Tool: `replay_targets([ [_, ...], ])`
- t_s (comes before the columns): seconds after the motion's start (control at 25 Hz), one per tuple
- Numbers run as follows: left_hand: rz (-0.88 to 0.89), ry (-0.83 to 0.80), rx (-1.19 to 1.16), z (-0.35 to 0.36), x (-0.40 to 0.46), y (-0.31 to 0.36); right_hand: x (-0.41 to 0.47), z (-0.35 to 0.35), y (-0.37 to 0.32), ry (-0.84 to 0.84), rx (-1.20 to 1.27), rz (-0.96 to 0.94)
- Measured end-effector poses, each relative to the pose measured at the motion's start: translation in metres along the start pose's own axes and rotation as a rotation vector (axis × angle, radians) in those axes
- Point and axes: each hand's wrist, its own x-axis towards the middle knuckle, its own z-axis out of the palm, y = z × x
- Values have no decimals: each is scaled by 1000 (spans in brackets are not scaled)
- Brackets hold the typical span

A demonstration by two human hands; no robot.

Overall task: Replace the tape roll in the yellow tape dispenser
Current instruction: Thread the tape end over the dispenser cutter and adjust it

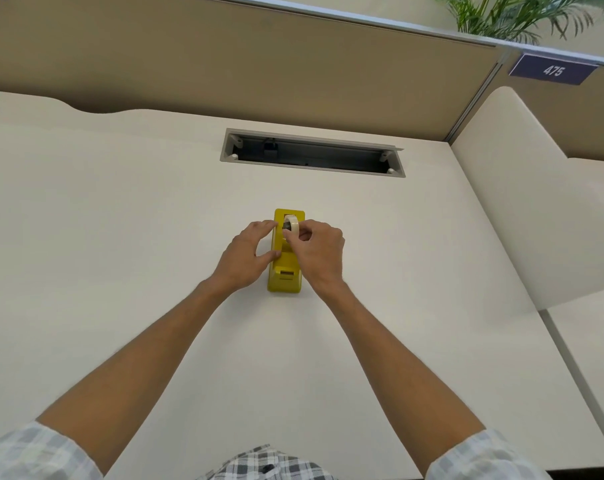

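A yellow tape dispenser (285, 274) stands on the white desk (120, 237), its cutter end toward me. A pale tape roll (291, 224) sits upright in the dispenser's well near the far end. My right hand (317, 252) pinches the roll from the right with thumb and fingers. My left hand (248, 256) clasps the dispenser's left side, thumb and fingers pressed against the yellow body.
An open grey cable slot (312, 153) is set into the desk behind the dispenser. A tan partition wall (224, 64) runs along the back, and a white side divider (535, 202) rises at the right. A plant (508, 15) shows beyond the partition.
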Motion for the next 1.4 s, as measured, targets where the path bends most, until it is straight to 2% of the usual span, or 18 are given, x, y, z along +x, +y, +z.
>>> replay_targets([
  [0.24, -15, 23, 101, 0, -2, -1, 1, 10, -1, 35, -108, -41],
  [0.48, -34, 33, 225, 1, 0, 4, 7, 13, -3, -12, -187, -40],
  [0.84, -40, 32, 279, 3, -1, 8, 19, 13, -1, -54, -268, -28],
  [1.2, -32, 27, 281, 3, -1, 8, 20, 8, -1, -191, -386, -109],
  [1.4, -15, 34, 257, 3, -2, 6, 9, 5, 4, -196, -398, -141],
])
